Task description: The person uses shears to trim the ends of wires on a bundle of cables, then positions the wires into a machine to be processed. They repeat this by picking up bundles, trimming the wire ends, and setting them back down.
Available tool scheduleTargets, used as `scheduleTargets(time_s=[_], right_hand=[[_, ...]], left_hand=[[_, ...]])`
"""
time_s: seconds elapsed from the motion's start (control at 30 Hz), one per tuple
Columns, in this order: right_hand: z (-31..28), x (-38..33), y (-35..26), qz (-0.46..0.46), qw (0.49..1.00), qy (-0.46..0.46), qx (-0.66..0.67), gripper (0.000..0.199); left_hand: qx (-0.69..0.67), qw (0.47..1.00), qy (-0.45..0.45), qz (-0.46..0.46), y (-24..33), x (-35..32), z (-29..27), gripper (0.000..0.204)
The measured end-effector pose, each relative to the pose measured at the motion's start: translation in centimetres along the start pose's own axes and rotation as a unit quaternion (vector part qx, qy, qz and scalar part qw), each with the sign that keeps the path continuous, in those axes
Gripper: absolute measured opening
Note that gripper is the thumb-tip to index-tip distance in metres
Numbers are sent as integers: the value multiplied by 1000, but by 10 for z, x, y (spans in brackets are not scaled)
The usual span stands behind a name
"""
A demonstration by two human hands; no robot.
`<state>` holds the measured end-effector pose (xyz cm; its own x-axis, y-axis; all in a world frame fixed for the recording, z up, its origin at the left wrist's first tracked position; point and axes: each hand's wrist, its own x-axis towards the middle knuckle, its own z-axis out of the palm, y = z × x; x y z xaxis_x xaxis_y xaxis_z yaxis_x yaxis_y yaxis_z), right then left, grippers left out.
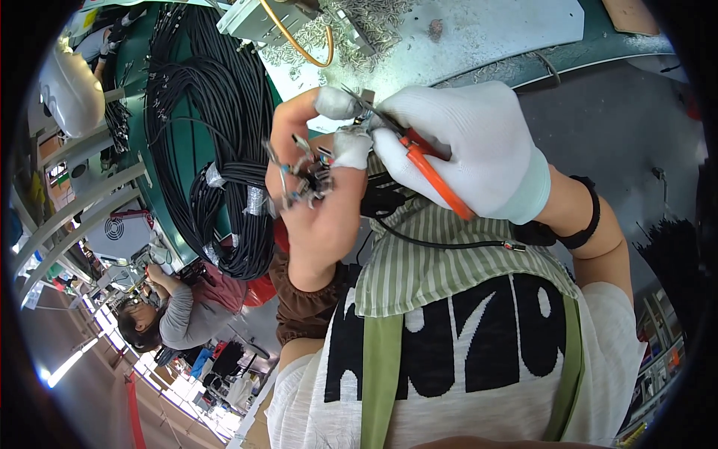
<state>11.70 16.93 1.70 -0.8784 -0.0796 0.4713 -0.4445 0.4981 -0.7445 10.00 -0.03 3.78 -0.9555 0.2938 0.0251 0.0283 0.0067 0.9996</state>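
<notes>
My left hand (321, 217), with white coverings on the thumb and forefinger, is closed around several black cables. Their stripped ends (305, 178) fan out at the fist with thin coloured wires and bare metal showing. One cable end (361, 120) is pinched between the covered fingertips. In a white knitted glove, my right hand (471, 142) grips orange-handled snips (437, 179), whose dark pointed blades meet that pinched end. Whether the blades touch the wire is hard to make out. Below the hands, a loose black cable (441, 244) crosses the striped green apron (449, 273).
Large coils of black cable (217, 135) lie on the green table at the left. Ahead, a white board (479, 37) carries many small metal pieces (374, 22) beside a metal device (262, 22) with an orange tube. Another person (179, 314) works at the lower left.
</notes>
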Motion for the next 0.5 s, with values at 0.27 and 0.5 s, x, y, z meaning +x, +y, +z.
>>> scheduleTargets(time_s=[0.27, 0.5], right_hand=[[0, 2, 3, 184, 963, -169, 105, 16], [16, -7, 12, -3, 993, -8, -119, 22]], left_hand=[[-32, 992, 19, -119, 1, 5, -5, 24], [-36, 991, 10, -130, -7, 7, -9, 23]])
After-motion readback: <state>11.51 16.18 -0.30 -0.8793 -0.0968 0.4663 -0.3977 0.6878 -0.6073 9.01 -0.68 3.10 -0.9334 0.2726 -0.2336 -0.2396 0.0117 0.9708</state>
